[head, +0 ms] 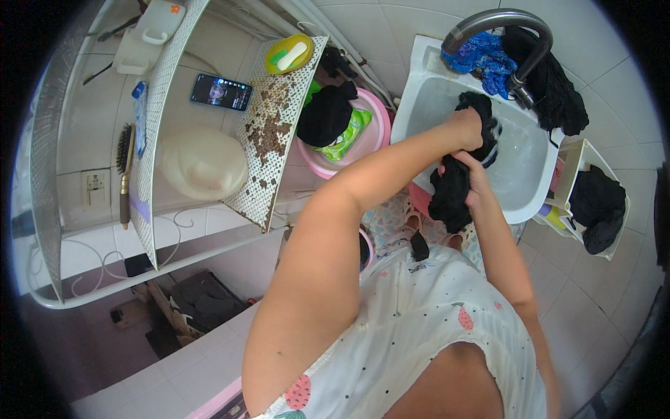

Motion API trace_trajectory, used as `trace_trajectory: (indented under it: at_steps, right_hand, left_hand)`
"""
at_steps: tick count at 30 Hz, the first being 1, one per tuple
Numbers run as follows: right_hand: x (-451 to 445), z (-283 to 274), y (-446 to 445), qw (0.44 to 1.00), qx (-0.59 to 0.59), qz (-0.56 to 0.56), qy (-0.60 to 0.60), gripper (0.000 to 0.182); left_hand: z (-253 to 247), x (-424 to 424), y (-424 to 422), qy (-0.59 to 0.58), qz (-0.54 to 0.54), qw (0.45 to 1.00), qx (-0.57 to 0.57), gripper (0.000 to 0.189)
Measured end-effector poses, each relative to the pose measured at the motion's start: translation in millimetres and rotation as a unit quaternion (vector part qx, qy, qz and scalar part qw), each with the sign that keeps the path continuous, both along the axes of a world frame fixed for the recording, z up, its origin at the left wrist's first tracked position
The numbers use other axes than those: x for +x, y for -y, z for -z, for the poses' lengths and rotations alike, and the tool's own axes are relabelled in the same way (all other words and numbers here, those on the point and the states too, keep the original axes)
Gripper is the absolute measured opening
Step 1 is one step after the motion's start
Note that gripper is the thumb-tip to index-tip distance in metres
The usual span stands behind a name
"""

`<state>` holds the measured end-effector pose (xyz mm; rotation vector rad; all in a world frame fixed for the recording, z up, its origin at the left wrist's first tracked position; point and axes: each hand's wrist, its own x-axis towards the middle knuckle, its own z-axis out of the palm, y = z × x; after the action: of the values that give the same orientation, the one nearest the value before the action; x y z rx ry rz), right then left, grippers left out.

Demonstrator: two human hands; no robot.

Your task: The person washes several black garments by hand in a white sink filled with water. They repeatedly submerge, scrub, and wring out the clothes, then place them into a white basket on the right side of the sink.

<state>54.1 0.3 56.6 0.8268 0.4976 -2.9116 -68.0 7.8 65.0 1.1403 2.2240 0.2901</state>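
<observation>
Both of my hands are on a wet black cloth over the white washbasin. My left hand grips its upper part, inside the basin. Just below, at the near left side of the basin, my right hand is closed around the lower part. The end of the cloth hangs bunched past the basin's front rim. Some pale suds show on the cloth beside my left hand. Over the basin curves a metal faucet. Whether the cloth is one piece or more, I cannot tell.
Blue patterned cloth and black cloth lie on the basin's back ledge. More black cloth fills a cream plastic rack at right. At left stand a pink basin with a green packet and a rusty perforated shelf with a phone.
</observation>
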Motion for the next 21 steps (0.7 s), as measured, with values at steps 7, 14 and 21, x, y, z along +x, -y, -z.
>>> trace_trajectory:
  at_steps: [7, 14, 21]
  right_hand:
    - [29, -28, -8, 0.990, -0.033, 0.093, -0.104, 0.058]
    - [30, -28, -44, 0.946, -0.225, 0.154, -0.177, 0.047]
    - [32, -37, -4, 0.868, -0.364, 0.079, -0.329, 0.051]
  left_hand:
    - [-38, 23, 29, 0.042, 0.105, 0.984, 0.134, 0.062]
    - [21, 23, 66, 0.657, -0.276, 0.642, 0.283, 0.046]
    - [13, 62, 56, 0.774, -0.403, 0.464, 0.151, 0.061]
